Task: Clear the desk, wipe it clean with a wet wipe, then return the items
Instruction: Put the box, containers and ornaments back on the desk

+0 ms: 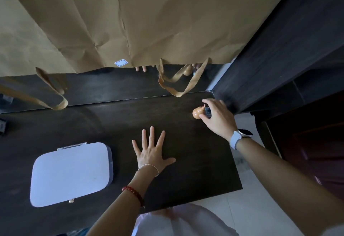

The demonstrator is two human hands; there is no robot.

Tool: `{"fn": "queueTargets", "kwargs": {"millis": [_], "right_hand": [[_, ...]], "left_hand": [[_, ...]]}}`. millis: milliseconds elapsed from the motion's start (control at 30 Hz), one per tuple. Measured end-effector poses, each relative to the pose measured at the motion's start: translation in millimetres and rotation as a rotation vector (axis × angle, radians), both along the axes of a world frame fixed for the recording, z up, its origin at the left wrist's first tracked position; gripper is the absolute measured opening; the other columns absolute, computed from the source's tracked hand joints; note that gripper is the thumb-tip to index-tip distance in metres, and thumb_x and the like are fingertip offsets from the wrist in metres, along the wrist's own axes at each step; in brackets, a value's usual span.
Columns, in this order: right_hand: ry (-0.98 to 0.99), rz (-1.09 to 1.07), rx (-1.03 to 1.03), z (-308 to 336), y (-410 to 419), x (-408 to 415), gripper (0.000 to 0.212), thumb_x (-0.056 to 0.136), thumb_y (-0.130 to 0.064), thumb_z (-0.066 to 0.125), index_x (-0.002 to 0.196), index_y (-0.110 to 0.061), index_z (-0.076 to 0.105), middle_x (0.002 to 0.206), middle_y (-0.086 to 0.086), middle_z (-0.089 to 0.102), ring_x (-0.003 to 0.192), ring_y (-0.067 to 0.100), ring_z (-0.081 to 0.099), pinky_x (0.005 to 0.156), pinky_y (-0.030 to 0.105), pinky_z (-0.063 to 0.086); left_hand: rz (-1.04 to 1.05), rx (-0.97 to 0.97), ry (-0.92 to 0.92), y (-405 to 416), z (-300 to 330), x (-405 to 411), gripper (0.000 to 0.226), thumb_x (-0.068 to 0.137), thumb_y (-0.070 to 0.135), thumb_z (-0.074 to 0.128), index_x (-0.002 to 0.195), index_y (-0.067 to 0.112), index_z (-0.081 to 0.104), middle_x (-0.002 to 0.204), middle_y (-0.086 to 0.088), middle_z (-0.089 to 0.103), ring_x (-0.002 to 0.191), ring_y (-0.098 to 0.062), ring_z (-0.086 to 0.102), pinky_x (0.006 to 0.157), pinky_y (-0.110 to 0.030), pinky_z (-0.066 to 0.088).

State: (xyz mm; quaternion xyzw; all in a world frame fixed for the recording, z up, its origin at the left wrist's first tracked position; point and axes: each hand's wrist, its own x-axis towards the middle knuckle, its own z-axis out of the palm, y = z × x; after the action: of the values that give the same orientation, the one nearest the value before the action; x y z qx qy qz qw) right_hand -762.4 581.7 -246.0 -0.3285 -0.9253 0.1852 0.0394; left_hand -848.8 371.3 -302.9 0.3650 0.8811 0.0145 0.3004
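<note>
The dark wooden desk (186,161) fills the lower half of the view. My left hand (151,152) lies flat on its middle with the fingers spread. At the back right corner my right hand (217,116) grips a small dark glassy object (208,111) and touches a small orange gourd-shaped ornament (197,112) that sits on the desk. A white rounded case (70,174) with a metal clasp lies on the left part of the desk.
A mirror (104,84) runs along the back of the desk. Brown paper bags (130,15) with strap handles hang over it. A dark cabinet (279,49) stands to the right. Pale tiled floor (247,198) lies beyond the desk's right edge. Dark items (2,126) sit at the far left.
</note>
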Motion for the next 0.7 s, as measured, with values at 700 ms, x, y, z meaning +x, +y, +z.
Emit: {"fn": "queueTargets", "kwargs": {"millis": [700], "right_hand": [[-0.644, -0.033, -0.178, -131, 33, 225, 0.077, 0.085, -0.042, 0.057, 0.145, -0.026, 0.011, 0.152, 0.008, 0.018, 0.139, 0.033, 0.014, 0.109, 0.056, 0.017]], "left_hand": [[-0.052, 0.196, 0.121, 115, -23, 155, 0.071, 0.084, 0.062, 0.038, 0.144, 0.038, 0.008, 0.156, -0.009, -0.008, 0.141, -0.032, -0.016, 0.105, -0.062, -0.014]]}}
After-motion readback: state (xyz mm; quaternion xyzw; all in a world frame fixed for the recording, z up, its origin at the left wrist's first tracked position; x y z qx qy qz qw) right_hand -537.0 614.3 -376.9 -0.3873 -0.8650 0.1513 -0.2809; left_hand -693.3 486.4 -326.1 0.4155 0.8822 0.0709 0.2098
